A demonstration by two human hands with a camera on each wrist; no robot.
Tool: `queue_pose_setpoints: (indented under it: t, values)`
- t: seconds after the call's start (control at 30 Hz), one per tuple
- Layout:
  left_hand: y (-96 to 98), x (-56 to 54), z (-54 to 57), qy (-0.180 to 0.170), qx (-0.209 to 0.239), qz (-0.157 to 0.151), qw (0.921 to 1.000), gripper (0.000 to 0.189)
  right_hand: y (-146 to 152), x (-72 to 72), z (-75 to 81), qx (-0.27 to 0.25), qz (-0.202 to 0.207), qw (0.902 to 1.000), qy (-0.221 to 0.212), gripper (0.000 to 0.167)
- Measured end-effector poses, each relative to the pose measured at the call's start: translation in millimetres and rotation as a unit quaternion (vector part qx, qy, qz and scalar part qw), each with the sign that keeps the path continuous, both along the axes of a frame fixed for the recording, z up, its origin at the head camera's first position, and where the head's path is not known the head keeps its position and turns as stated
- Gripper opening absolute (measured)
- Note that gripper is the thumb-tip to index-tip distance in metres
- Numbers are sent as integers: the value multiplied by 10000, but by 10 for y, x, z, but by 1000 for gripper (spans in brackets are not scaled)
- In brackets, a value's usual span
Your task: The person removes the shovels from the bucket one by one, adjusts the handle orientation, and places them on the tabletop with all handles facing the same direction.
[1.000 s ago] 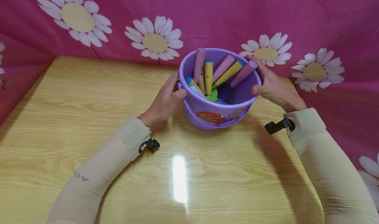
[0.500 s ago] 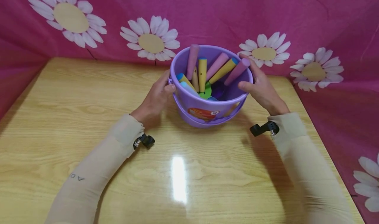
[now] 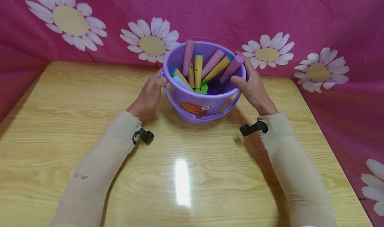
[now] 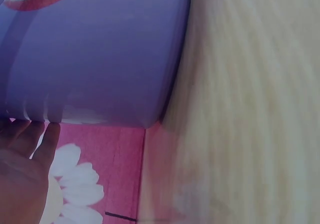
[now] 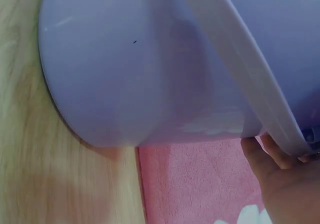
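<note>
A purple bucket (image 3: pixel 207 102) with a red label stands near the back of the table, its handle (image 3: pixel 229 107) hanging down in front. My left hand (image 3: pixel 149 95) grips its left side, thumb at the rim by the handle joint. On the opposite side my right hand (image 3: pixel 253 88) holds the rim, thumb over the edge and fingers behind. Inside lean several pink (image 3: pixel 188 57) and yellow handles (image 3: pixel 198 70), a light blue one (image 3: pixel 181 82) and a green piece (image 3: pixel 201 87). In the left wrist view, fingers (image 4: pixel 47 144) lie against the bucket wall; the right wrist view shows fingers (image 5: pixel 257 156) below the handle.
The bucket is on a wood-grain table (image 3: pixel 144 183). Behind and at the sides hangs a magenta cloth (image 3: pixel 216 13) printed with white daisies, close behind the bucket. A bright light reflection (image 3: pixel 182 183) lies on the tabletop in front.
Both hands have moved the bucket to the left and slightly toward the back cloth, keeping their hold on it. The handles inside have travelled along with it.
</note>
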State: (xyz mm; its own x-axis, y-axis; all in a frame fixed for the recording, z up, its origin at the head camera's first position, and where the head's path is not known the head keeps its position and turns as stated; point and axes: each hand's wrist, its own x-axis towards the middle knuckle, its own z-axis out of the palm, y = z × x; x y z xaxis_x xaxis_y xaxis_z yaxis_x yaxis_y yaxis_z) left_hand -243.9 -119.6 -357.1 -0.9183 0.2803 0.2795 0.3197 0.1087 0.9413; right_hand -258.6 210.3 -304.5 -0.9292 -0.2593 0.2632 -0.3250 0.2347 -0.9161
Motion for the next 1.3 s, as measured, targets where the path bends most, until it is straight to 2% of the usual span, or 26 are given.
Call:
queue_pose_setpoints:
  t: [0.23, 0.47, 0.57, 0.7, 0.8, 0.93, 1.1, 1.3]
  values:
    - [-50, -73, 28, -247, 299, -8, 9992, 60, -79, -103, -31, -172, 2, 9998, 63, 83]
    - [-62, -164, 42, -167, 372, 61, 9991, 58, -125, -187, -43, -222, -46, 9997, 120, 86]
    - [-62, -180, 54, -371, 475, 116, 9981, 55, -137, -211, -57, -287, -30, 9995, 117, 88]
    - [-62, -191, 52, -556, 644, 184, 9962, 53, -166, -237, -74, -343, -3, 9993, 121, 98]
    - [-65, -198, 41, -560, 756, 220, 9953, 52, -188, -258, -88, -427, 38, 9990, 132, 106]
    - [-78, -192, 18, -503, 736, 303, 9956, 50, -203, -274, -115, -561, 97, 9982, 174, 103]
    - [-95, -205, 16, -441, 702, 182, 9964, 52, -205, -286, -146, -638, 98, 9975, 272, 96]
    - [-130, -232, 38, -452, 438, 212, 9978, 53, -215, -302, -148, -589, -20, 9976, 364, 99]
